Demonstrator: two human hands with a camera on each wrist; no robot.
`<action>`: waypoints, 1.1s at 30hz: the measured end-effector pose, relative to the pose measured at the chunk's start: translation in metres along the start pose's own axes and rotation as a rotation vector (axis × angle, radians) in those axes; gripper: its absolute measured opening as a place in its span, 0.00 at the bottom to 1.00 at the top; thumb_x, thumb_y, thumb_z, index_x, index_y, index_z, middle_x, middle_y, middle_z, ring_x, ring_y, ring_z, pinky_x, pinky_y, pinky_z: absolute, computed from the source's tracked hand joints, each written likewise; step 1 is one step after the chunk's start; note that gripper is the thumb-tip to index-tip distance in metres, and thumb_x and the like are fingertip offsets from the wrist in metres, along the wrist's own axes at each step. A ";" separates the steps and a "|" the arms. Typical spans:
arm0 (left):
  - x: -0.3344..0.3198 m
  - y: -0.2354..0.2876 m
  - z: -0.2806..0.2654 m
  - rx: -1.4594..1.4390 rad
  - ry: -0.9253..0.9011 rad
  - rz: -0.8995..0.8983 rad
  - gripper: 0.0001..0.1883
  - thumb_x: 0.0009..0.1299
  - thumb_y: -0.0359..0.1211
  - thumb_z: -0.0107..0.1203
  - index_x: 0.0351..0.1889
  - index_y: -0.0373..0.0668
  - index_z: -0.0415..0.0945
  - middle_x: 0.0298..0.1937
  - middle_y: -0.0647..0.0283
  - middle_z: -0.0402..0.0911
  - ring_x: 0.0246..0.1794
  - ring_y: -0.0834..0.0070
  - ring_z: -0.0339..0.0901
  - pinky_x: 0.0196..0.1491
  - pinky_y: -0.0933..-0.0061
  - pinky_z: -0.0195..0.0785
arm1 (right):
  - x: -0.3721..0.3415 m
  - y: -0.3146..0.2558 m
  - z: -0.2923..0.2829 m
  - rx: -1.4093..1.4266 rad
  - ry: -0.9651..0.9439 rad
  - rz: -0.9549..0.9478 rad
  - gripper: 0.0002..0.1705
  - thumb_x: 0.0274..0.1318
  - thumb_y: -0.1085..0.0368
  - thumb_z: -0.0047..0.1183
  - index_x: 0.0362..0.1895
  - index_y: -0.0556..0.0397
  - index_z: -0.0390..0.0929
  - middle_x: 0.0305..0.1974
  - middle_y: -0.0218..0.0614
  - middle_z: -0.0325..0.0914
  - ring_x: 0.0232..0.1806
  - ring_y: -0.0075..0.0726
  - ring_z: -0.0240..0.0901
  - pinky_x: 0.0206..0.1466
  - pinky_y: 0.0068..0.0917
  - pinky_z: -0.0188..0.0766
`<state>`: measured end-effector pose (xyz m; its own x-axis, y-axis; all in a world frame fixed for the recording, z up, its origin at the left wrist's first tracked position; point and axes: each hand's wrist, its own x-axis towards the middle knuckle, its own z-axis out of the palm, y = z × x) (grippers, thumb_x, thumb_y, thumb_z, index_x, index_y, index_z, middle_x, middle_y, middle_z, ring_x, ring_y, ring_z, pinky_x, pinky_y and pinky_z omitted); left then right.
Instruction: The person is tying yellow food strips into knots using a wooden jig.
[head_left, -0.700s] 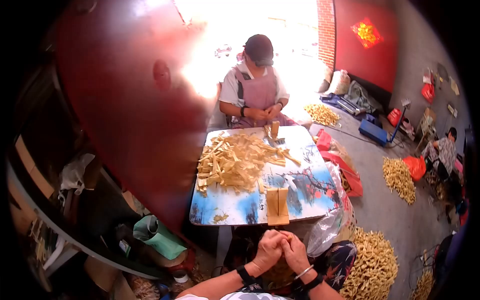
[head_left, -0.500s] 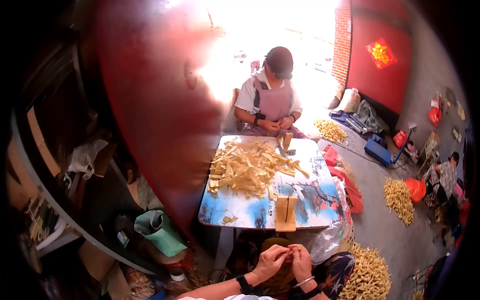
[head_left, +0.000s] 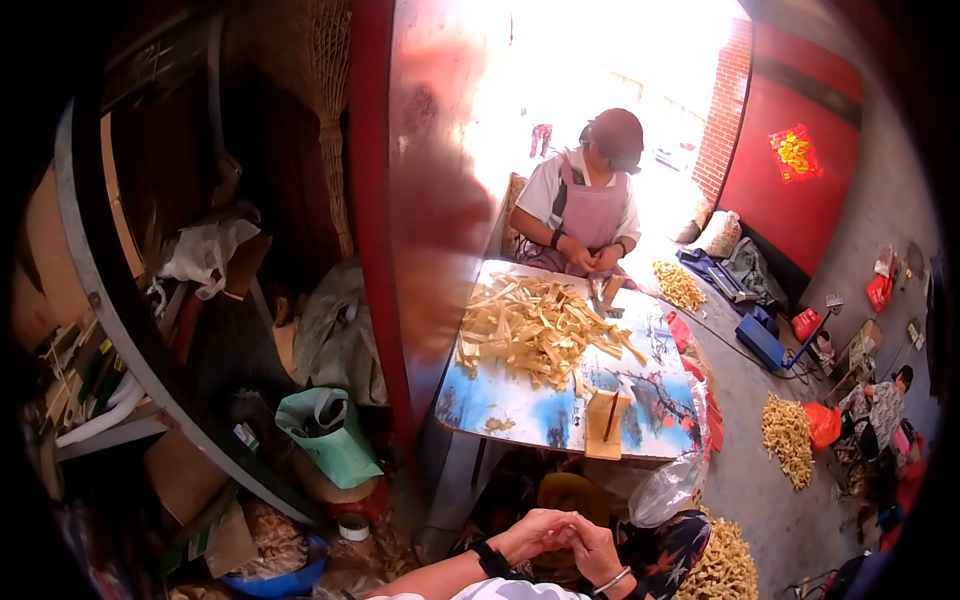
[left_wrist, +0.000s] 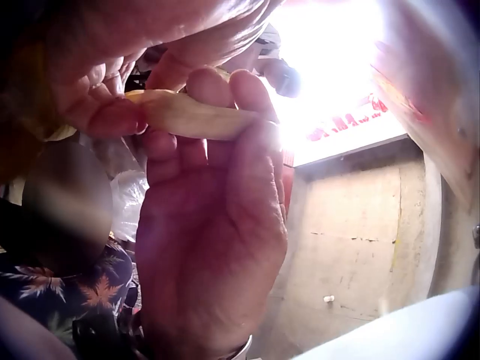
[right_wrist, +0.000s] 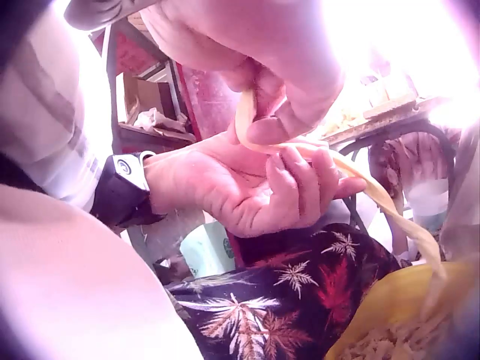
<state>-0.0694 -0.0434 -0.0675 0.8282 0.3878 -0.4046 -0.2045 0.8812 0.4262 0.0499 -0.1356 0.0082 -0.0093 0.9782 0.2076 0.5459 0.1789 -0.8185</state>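
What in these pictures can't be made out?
- Head view: the flat, pale yellow strip, hidden by the left hand and right hand.
- Right wrist view: the rest of the round yellow container, cut off by the bottom edge.
- Head view: anything held by the seated person in a pink apron, too small.
- Head view: most things beyond the bright doorway, lost in glare.

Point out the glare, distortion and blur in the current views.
Head view: the doorway is blown out white, the grey rail looks bowed, and the corners are black. Left wrist view: glare whitens the upper right; the right hand looks dim against it. Right wrist view: a pinkish cast and white glare at upper right; the pale strip looks softer at its lower end.
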 end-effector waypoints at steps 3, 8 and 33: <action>-0.014 0.006 0.016 0.036 0.011 0.001 0.11 0.74 0.35 0.56 0.49 0.40 0.77 0.31 0.72 0.75 0.23 0.86 0.67 0.26 0.87 0.63 | -0.004 -0.013 -0.004 -0.099 -0.005 0.008 0.13 0.57 0.77 0.50 0.46 0.54 0.78 0.35 0.47 0.80 0.36 0.53 0.80 0.40 0.34 0.77; -0.018 0.002 0.026 0.211 0.097 0.093 0.12 0.73 0.34 0.56 0.53 0.43 0.76 0.32 0.71 0.75 0.24 0.86 0.68 0.22 0.84 0.61 | -0.010 -0.012 -0.004 -0.279 0.135 -0.201 0.07 0.60 0.74 0.51 0.42 0.55 0.78 0.36 0.43 0.80 0.34 0.46 0.80 0.36 0.30 0.76; -0.012 -0.007 0.023 1.355 0.191 1.042 0.10 0.66 0.27 0.56 0.45 0.36 0.78 0.38 0.55 0.71 0.38 0.55 0.78 0.44 0.65 0.75 | -0.008 0.052 -0.002 0.851 0.108 0.601 0.10 0.68 0.60 0.52 0.46 0.50 0.77 0.36 0.23 0.77 0.35 0.20 0.73 0.38 0.18 0.70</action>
<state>-0.0658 -0.0601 -0.0466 0.5531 0.7169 0.4244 0.0611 -0.5429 0.8375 0.0798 -0.1343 -0.0346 0.1664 0.9235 -0.3456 -0.3342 -0.2769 -0.9009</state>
